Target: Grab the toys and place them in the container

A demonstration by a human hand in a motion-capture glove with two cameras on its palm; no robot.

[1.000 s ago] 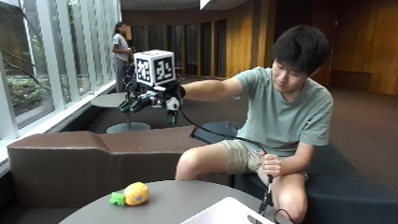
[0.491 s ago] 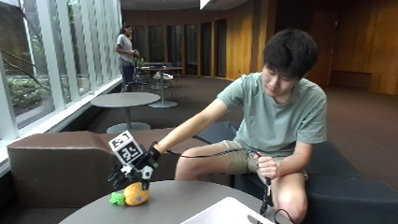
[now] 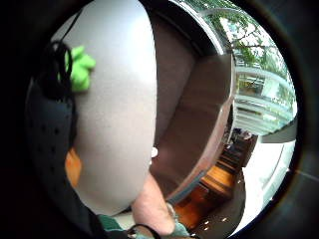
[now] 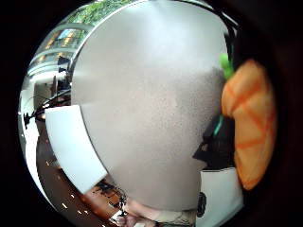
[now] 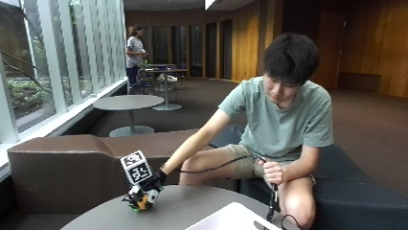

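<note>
An orange plush toy with green leaves lies on the round grey table, near its far left edge. My gloved right hand is down over the toy with its fingers curled round it. The thumb side palm view shows the orange body right against the palm. In the little finger side palm view the green leaves stick out past a black glove finger. The white container stands at the table's near right edge and also shows in the thumb side view.
A brown bench curves close behind the table. The person's bare left hand rests by their knee to the right. Bare grey tabletop lies between the toy and the container.
My right hand has come down from raised in the air to the toy on the table and closed round it. The toy lies where it was.
</note>
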